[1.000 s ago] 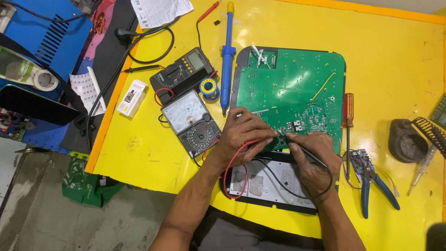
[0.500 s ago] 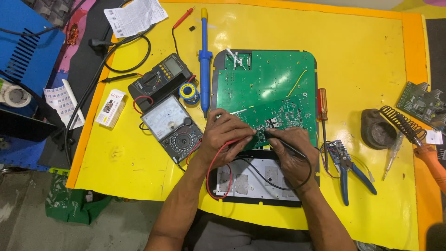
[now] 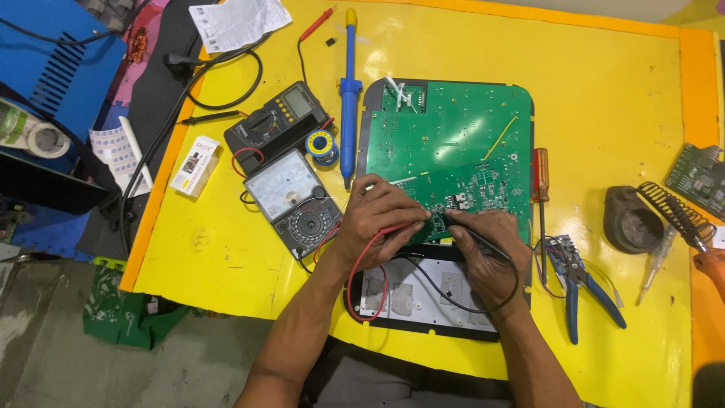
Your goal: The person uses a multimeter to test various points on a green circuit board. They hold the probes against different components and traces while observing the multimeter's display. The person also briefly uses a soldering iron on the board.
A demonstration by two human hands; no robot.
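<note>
left hand (image 3: 377, 219): closed on red probe (image 3: 404, 227), tip on green circuit board (image 3: 453, 143) | right hand (image 3: 487, 249): closed on black probe (image 3: 472, 230), same board edge | board flat mid yellow surface (image 3: 619, 91) | analog meter (image 3: 294, 200) just left

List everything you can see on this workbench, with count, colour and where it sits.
circuit board: 1, green, table centre
analog meter: 1, black, left of the hands
digital meter: 1, dark grey, behind the analog meter
soldering iron: 1, blue, left of the board
solder reel: 1, blue, beside the iron
screwdriver: 1, orange handle, right of the board
pliers: 1, blue handles, right
iron stand: 1, dark, far right
left hand: holds red probe on the board
right hand: holds black probe
</note>
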